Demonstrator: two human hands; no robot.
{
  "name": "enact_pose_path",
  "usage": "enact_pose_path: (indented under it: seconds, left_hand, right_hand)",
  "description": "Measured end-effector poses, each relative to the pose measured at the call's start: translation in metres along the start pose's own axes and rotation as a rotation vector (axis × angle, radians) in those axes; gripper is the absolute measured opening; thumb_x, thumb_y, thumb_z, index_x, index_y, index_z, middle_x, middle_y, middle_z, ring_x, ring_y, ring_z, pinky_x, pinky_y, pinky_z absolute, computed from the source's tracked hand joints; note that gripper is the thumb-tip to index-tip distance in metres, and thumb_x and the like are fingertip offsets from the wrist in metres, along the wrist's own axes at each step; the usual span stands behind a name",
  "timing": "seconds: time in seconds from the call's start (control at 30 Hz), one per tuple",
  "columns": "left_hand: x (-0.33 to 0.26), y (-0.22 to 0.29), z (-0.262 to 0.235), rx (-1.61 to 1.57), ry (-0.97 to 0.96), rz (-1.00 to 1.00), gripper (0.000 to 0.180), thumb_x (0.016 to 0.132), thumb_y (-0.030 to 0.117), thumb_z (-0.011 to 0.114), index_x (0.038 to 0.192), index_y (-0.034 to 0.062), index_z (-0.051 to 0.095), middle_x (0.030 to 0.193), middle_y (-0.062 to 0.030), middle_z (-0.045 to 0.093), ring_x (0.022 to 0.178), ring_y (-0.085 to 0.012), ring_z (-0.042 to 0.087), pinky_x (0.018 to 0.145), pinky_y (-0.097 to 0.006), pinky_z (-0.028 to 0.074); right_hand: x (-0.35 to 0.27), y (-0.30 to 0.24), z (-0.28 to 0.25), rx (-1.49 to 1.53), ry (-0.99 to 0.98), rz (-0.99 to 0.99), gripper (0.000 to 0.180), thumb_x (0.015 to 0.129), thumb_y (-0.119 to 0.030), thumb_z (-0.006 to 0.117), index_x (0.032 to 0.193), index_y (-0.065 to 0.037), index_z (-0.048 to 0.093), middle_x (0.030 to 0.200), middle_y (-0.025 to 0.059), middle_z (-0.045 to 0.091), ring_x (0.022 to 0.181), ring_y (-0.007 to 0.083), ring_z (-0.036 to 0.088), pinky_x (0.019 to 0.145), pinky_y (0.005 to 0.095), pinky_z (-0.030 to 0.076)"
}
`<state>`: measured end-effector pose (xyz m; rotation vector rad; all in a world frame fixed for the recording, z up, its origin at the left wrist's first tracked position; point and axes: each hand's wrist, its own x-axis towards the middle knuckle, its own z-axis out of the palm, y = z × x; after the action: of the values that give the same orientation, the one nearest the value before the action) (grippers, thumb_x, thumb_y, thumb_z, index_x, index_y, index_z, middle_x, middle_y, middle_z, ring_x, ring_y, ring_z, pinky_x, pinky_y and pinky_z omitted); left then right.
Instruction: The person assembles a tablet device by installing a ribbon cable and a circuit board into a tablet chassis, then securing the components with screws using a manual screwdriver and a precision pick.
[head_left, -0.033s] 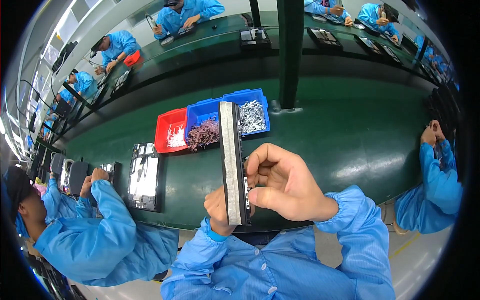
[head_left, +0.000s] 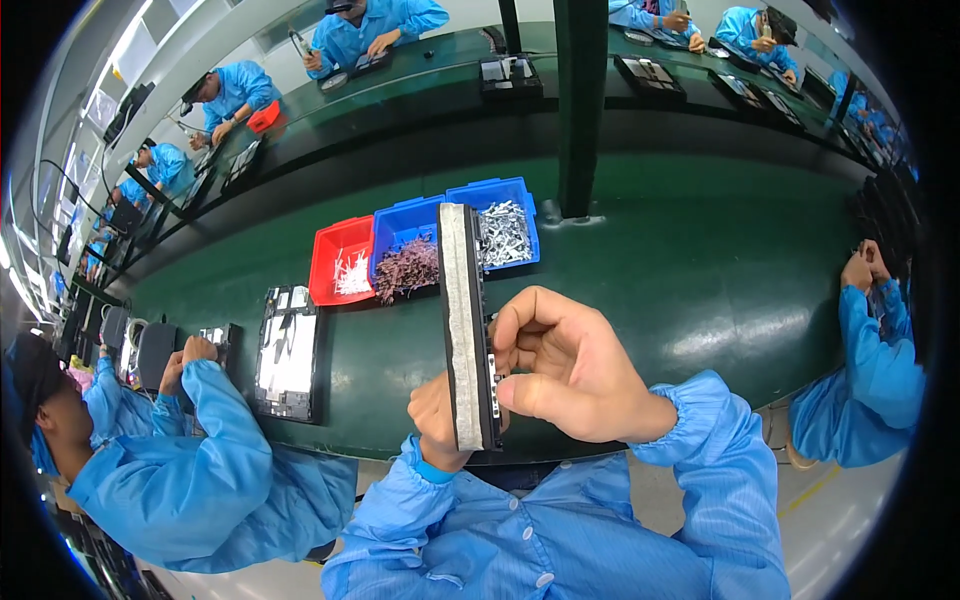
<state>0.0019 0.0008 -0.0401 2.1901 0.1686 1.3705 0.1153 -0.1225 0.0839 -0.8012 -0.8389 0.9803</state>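
Observation:
A flat black electronic device (head_left: 460, 330) stands on edge in front of me, a grey strip running along the narrow side that faces up. My left hand (head_left: 433, 415) grips its lower end from behind and the left, most of its fingers hidden by the device. On the right, my right hand (head_left: 570, 370) has its fingers curled and its thumb tip at the device's side, beside small white and metallic parts. Whatever the right fingertips pinch is too small or hidden to make out.
Beyond the device stand a red bin (head_left: 325, 262) of white pieces, a blue bin (head_left: 395, 222) of brownish-purple parts and a blue bin (head_left: 488, 190) of silvery parts. Another open device (head_left: 288, 355) lies left on the green table (head_left: 680, 250). A green post (head_left: 578, 120) rises behind; co-workers sit both sides.

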Motion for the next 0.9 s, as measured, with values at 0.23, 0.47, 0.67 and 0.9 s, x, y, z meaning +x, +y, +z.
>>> enact_pose_path:
  seconds: [0.23,0.47,0.67,0.9]
  left_hand:
    - [0.004,0.01,-0.009,0.026,-0.078,-0.08,0.028,0.07,0.008,0.078,0.094,-0.0045,0.069,0.082,-0.0128,0.072,0.066,-0.0258,0.071,0.053,-0.031,0.054]
    - [0.011,0.017,-0.011,-0.061,-0.062,-0.077,0.027,0.07,0.007,0.078,0.094,-0.0029,0.07,0.084,-0.0125,0.072,0.071,-0.0251,0.072,0.056,-0.03,0.055]
    - [0.004,0.012,-0.009,-0.051,-0.059,-0.109,0.028,0.07,0.011,0.081,0.093,-0.0013,0.071,0.08,-0.0109,0.072,0.068,-0.0236,0.072,0.055,-0.03,0.055]
    - [0.014,0.028,-0.027,-0.291,0.212,-0.404,0.026,0.084,0.007,0.072,0.106,-0.0025,0.062,0.095,-0.0091,0.066,0.077,-0.0144,0.062,0.066,-0.028,0.05]
  right_hand:
    - [-0.001,-0.003,-0.001,-0.02,-0.006,0.019,0.028,0.079,0.005,0.062,0.102,-0.001,0.048,0.105,0.009,0.055,0.095,0.0135,0.057,0.087,0.0299,0.048]
    - [-0.004,0.001,0.003,-0.051,-0.021,-0.025,0.035,0.076,0.002,0.064,0.105,-0.001,0.046,0.105,0.0097,0.052,0.097,0.0146,0.053,0.09,0.0329,0.045]
    - [-0.007,0.007,0.002,-0.062,-0.018,-0.093,0.041,0.075,0.001,0.071,0.108,-0.001,0.047,0.1,0.0046,0.051,0.09,0.01,0.052,0.079,0.0265,0.046]
    - [-0.02,-0.009,-0.05,-0.527,0.318,-0.308,0.031,0.088,-0.01,0.071,0.112,0.0,0.053,0.097,0.0037,0.06,0.075,0.0058,0.055,0.065,0.0216,0.046]
